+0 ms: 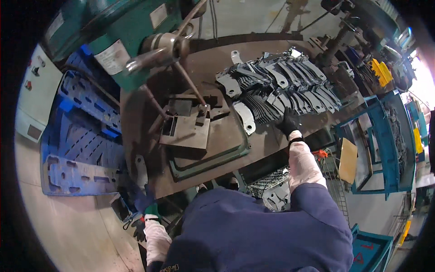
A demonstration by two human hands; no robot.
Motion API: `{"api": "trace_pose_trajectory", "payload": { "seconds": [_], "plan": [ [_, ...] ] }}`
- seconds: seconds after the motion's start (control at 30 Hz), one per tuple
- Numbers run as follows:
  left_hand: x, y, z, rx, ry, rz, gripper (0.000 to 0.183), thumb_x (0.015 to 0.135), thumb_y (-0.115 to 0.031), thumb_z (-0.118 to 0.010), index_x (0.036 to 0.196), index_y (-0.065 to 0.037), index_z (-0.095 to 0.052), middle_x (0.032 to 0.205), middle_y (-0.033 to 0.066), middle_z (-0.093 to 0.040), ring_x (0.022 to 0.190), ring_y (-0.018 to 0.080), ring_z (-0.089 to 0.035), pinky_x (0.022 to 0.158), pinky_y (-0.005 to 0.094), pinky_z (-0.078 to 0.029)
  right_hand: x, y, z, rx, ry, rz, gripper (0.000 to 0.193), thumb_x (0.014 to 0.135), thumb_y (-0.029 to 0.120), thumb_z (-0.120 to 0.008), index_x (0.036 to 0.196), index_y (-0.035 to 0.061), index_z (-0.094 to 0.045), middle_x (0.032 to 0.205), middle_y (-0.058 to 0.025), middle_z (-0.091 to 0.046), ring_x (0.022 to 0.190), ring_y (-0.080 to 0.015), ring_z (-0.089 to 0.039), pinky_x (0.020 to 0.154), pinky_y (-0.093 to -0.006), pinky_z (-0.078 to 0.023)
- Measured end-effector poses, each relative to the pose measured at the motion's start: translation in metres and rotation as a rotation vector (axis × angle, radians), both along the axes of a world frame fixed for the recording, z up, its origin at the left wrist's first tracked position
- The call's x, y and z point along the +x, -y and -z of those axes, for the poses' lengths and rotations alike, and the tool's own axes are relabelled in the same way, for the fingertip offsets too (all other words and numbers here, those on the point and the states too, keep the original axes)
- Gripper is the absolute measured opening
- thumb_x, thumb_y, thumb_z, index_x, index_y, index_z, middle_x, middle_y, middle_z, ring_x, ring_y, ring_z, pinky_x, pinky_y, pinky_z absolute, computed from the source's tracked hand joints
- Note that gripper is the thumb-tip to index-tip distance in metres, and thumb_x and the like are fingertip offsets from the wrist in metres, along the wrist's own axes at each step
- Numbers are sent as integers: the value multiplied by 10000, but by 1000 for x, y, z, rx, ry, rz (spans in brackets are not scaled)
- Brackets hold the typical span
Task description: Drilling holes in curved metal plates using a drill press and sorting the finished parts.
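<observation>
My left hand [144, 199], in a blue and green glove, is at the table's left front edge. Its fingers are closed on the lower end of a flat grey metal bracket [141, 170]. The black-gloved right hand [289, 123] reaches to the near edge of stacked metal brackets [294, 99], fingers stretched toward them and apart; nothing shows in its grip. These brackets lie in overlapping rows, and a single one [245, 117] rests at the near left end. Between my hands stands a steel fixture block [186, 131] on a green-edged press base [213, 161].
Above the fixture, a green press with a spoked handle hub [167, 45] juts over the table [199, 65]. Blue plastic pallets [81, 174] stand at the left. A wire basket [272, 183] with metal parts sits below the table; teal metal racks [385, 149] stand at the right.
</observation>
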State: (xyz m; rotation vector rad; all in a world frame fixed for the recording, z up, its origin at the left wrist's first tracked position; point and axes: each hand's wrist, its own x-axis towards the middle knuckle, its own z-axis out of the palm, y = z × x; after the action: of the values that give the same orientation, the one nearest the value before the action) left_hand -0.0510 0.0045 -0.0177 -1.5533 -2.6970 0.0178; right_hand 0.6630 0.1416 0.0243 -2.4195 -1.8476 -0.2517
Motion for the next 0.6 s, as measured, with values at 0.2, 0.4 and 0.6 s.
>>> {"api": "trace_pose_trajectory", "payload": {
  "seconds": [0.2, 0.4, 0.6],
  "plan": [
    [12, 24, 11, 200, -73, 104, 744, 908, -539, -505, 1476, -99, -312, 1454, 216, -402, 1288, 390, -434, 1074, 461, -350, 18, 44, 18, 83, -124, 286, 680, 714, 377, -736, 1295, 107, -510, 1272, -211, -532, 1157, -411, -503, 956, -506, -407],
    [12, 30, 14, 198, -101, 187, 748, 908, -514, -527, 1472, -73, -311, 1458, 226, -386, 1306, 391, -416, 1086, 461, -331, 14, 21, 34, -73, 35, 148, 500, 844, 525, -564, 1155, 140, -636, 1321, -208, -513, 1212, -460, -459, 933, -536, -416],
    [19, 2, -2, 195, -17, 237, 717, 896, -428, -555, 1452, -35, -334, 1450, 228, -396, 1318, 391, -404, 1097, 453, -322, 47, 6, 64, 87, 139, 46, 325, 809, 373, -629, 920, 74, -695, 1203, -249, -576, 1167, -414, -501, 1003, -556, -344]
  ]
}}
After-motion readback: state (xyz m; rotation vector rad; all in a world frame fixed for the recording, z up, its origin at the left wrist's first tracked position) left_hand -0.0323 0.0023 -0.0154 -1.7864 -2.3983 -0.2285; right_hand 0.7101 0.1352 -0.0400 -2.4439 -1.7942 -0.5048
